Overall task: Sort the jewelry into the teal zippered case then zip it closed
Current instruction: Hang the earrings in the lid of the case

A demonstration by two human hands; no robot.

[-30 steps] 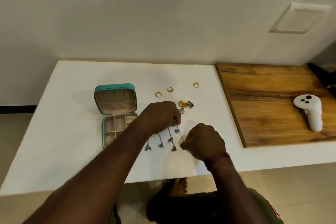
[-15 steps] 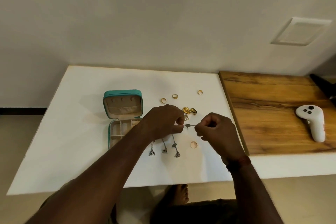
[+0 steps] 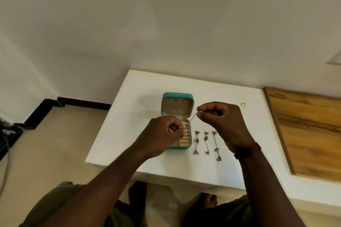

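The teal zippered case (image 3: 177, 96) stands open on the white table, lid upright, its beige compartments partly hidden by my left hand (image 3: 164, 132). A thin silver chain piece (image 3: 192, 117) is stretched between both hands over the case's right side. My left hand pinches its lower end above the tray; my right hand (image 3: 219, 118) pinches its upper end, a little higher and to the right. Three silver dangling pieces (image 3: 206, 143) lie in a row right of the case. One gold ring (image 3: 243, 104) lies further back right.
The white table (image 3: 129, 134) has its front edge close to my body and its left edge just left of the case. A wooden board (image 3: 304, 129) adjoins it on the right. My wrists and forearms cover part of the table.
Both hands have carried the silver chain piece leftward from the middle of the table to above the open case. The view has swung left, so the other gold pieces are out of sight.
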